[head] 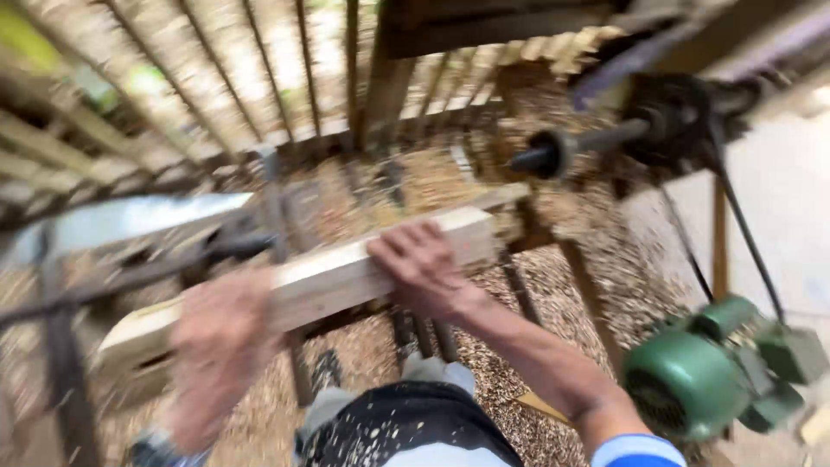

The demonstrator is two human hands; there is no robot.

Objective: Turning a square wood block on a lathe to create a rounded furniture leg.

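Note:
A long pale wooden beam [341, 272] lies across a metal frame, running from lower left to upper right. My right hand [421, 266] rests flat on top of the beam near its right end, fingers spread over it. My left hand [220, 339] is blurred and grips the beam's lower left part from the near side. A dark spindle with a pointed tip [553, 152] sits just beyond the beam's right end.
A green electric motor [692, 380] stands at the lower right, with a belt or rod rising to a dark machine head [674, 117]. Wooden slat fencing [216, 86] fills the background. Sawdust and wood chips [519, 398] cover the ground and my apron.

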